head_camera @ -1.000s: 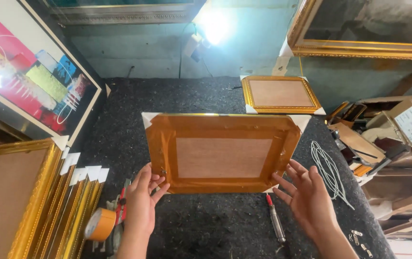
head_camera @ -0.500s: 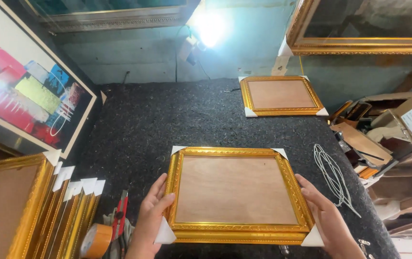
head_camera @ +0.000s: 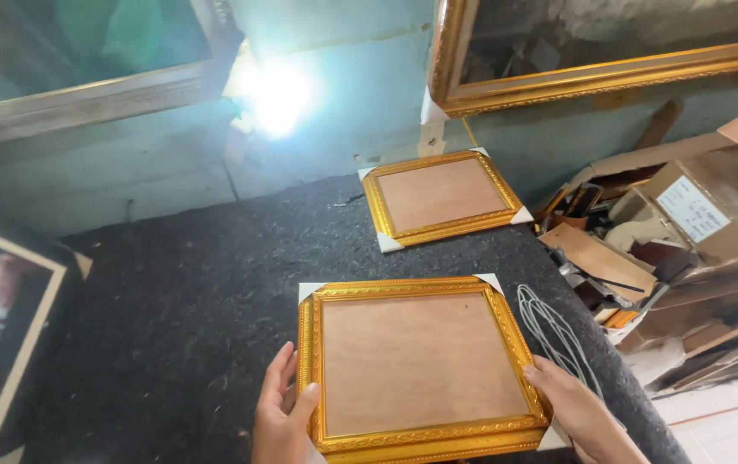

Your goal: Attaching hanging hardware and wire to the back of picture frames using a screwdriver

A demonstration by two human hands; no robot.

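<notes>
Fingers (head_camera: 276,388) grip gold frame (head_camera: 420,365), plywood panel, white corners

Two bare hands, left hand (head_camera: 283,421) and right hand (head_camera: 577,414), enter from the near edge; no sleeves, gloves, rings or watch visible.

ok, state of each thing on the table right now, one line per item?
near gold frame: flat on the dark mat, board side up, white corner guards on.
left hand: holds the frame's left edge.
right hand: holds its right lower edge.
far gold frame: flat, untouched.
grey cord: loose, beside the near frame.
</notes>
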